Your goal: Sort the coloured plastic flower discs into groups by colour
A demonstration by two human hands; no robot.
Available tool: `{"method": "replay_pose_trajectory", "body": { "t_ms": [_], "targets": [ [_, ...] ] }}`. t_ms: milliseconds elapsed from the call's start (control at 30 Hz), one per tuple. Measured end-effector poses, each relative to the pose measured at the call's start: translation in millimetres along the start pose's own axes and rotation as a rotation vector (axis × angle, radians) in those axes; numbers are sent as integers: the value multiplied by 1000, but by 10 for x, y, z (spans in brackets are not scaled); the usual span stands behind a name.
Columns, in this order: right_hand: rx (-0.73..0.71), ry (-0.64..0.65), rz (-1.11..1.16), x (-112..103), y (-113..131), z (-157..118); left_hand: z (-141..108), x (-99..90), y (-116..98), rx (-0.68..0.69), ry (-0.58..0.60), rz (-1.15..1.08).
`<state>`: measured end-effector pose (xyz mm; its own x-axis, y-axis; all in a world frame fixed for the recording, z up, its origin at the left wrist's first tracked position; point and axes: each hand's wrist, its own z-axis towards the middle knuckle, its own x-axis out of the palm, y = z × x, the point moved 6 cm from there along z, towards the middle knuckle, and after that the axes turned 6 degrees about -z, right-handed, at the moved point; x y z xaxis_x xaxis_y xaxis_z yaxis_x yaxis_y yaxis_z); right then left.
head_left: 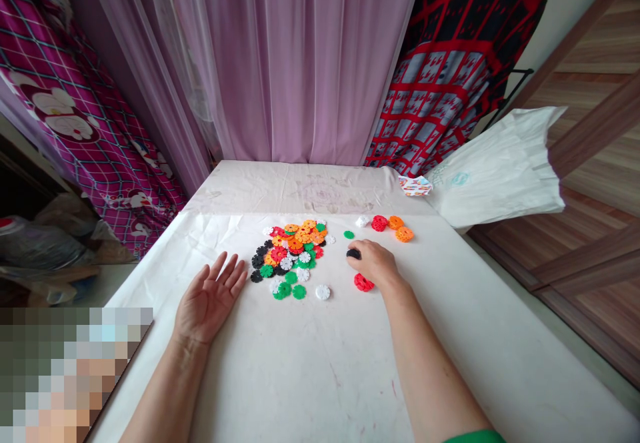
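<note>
A mixed pile of notched plastic discs in orange, red, black, green and white lies on the white-covered table. Just left of the pile rests my left hand, palm up, its fingers stretched and holding nothing. My right hand, right of the pile, has its fingers closed on black notched discs; how many is hidden. Close below that hand sits a red stack of discs. A green disc lies just beyond the fingers, and a white stack stands nearer me.
Along the right far side are a white stack, a red stack and two orange stacks. A white plastic bag stands at the table's right edge, beside a small patterned item. Purple curtains hang behind the table.
</note>
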<state>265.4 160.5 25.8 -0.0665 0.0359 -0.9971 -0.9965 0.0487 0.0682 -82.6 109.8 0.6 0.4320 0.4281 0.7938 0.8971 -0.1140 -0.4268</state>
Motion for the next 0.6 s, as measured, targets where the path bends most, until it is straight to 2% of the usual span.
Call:
{"method": "replay_pose_trajectory", "body": {
  "t_ms": [200,433,600],
  "targets": [
    [6,-11,6,-46,21,1,12,5,-12,17,40,42],
    [-153,15,-30,-123,424,354,1,-2,-2,-3,18,9],
    [-152,51,-34,-29,539,496,-5,6,-3,0,15,13]
  ]
}}
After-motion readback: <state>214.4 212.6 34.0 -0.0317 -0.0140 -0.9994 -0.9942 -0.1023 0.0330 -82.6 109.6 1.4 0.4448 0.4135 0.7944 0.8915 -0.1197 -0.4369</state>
